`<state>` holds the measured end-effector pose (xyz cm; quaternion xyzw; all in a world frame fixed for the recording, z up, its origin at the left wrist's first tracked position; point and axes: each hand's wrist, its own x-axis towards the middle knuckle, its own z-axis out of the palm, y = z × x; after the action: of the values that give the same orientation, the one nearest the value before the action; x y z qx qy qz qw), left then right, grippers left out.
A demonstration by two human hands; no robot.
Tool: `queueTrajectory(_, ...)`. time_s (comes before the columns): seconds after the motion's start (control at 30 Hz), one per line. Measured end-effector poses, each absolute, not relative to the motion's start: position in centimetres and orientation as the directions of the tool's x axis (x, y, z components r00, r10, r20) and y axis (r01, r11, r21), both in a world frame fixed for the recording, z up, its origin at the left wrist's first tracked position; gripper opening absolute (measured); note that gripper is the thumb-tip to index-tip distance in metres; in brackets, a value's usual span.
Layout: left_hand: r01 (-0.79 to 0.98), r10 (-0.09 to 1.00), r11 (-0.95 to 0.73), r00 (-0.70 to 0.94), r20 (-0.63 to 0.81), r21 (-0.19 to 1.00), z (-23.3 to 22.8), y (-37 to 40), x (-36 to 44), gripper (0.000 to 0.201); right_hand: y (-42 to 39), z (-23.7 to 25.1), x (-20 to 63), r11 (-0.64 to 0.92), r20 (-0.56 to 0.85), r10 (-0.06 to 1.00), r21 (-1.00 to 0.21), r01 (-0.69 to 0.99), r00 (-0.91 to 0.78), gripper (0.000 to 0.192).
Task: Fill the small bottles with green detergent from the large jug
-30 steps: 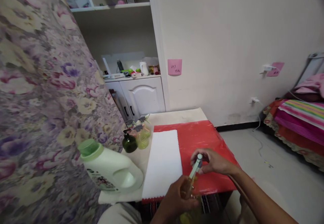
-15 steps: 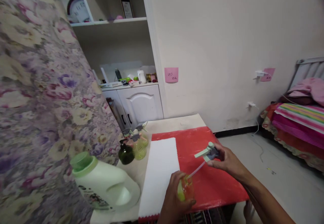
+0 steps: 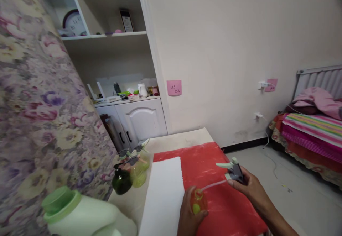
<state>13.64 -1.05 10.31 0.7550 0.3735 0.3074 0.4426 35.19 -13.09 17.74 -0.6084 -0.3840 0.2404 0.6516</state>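
My left hand [image 3: 191, 211] is wrapped round a small clear yellow bottle [image 3: 198, 202] above the red sheet [image 3: 221, 200]. A grey and pale green spray head [image 3: 233, 172] is in my right hand [image 3: 247, 186], pinched by its collar, up and to the right of the bottle. From the spray head a thin clear dip tube [image 3: 213, 185] runs left to the bottle's open neck. Its lower end is at the mouth; how far it goes inside I cannot tell. The white sheet [image 3: 164, 193] lies left of my left hand.
A big pale green jug [image 3: 91, 214] stands at the near left. Behind it are a dark green pump bottle [image 3: 121, 181] and several yellow spray bottles [image 3: 138, 175]. A floral curtain [image 3: 48, 104] hangs along the left, and a bed [image 3: 312, 132] is at the right.
My right hand has moved right and slightly down with the spray head, and the tube now slants flatter, its end near the bottle mouth. The camera view has tilted up and turned right.
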Motion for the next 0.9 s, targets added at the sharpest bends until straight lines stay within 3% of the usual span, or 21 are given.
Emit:
queueTrajectory(0.47,0.315,0.861,-0.321,0.491,0.136,0.893,7.7,-0.6,16.2,0.068,-12.2,14.3,34.7,0.062,0.252,0.701,-0.953,0.295,0.667,0.044)
queueTrajectory(0.73,0.343,0.871,-0.325,0.473,0.137,0.881,7.4,-0.4,16.7,0.068,-12.5,14.4,34.0,0.041,0.260,0.666,-0.949,0.314,0.699,0.032)
queueTrajectory(0.9,0.354,0.868,-0.310,0.484,0.111,0.882,7.0,-0.2,16.3,0.072,-12.7,14.2,33.7,0.023,0.249,0.655,-0.950,0.310,0.713,0.037)
